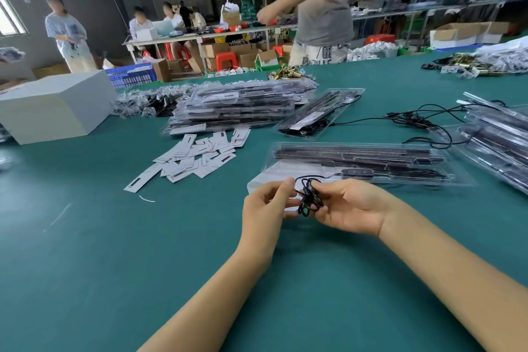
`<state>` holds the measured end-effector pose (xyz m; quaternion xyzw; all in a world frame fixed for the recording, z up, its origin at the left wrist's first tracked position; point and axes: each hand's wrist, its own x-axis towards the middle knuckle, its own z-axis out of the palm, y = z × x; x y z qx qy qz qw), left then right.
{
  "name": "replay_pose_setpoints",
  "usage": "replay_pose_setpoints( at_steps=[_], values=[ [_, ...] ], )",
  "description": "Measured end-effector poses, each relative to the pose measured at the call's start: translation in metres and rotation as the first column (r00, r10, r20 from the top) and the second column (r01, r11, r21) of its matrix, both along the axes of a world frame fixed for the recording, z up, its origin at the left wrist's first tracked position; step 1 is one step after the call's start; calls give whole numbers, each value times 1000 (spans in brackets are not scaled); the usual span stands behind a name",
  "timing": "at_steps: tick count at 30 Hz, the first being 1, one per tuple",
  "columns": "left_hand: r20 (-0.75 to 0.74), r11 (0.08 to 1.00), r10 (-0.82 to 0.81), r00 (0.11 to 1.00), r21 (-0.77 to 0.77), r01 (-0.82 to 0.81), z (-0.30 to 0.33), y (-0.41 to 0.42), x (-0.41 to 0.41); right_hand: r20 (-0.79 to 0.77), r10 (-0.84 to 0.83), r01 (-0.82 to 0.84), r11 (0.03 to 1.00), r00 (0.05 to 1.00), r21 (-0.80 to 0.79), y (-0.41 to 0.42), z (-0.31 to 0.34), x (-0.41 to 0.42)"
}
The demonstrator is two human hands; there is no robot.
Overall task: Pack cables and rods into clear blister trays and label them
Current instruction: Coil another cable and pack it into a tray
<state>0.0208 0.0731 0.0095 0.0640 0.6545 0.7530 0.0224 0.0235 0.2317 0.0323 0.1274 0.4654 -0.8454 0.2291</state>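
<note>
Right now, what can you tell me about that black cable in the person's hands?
The cable is thin, black and glossy, wound into a small loose coil. The left hand pinches one side and the right hand cradles the other, just above the green table. One strand runs up to a control box in the clear tray behind.

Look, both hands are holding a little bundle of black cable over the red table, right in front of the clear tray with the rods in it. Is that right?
Almost. The table is teal green, not red, as the head view shows. The rest holds: the left hand and the right hand hold a small bundle of black cable just in front of the clear blister tray with the rods.
</note>
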Motion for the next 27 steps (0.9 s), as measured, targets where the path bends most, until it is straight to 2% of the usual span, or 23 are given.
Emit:
replay_pose_setpoints(
  at_steps=[3, 6, 11, 17, 23, 27],
  values=[
    [23, 999, -10, 1000, 37, 9, 1, 0, 1, -20, 38, -37, 998, 999, 48, -3, -2, 1],
    [69, 998, -7, 998, 59, 3, 2, -2, -1, -30, 9, -7, 999, 1000, 54, -5, -2, 1],
    [105, 999, 26, 994, -31, -22, -3, -2, -4, -62, -126, 131, 988, 990, 82, -11, -4, -1],
    [70, 994, -51, 996, -89, 57, -2, 0, -2, -132, -205, 220, 968, 970, 120, -13, -8, -2],
    [44, 992, -128, 991, 8, 128, 2, -2, 1, -81, -264, 267, 963, 961, 35, -13, -5, -2],
    [13, 984, -172, 985, -46, 172, 1, -1, 3, -7, -260, 261, 965, 965, 12, -7, -3, 0]
  ],
)
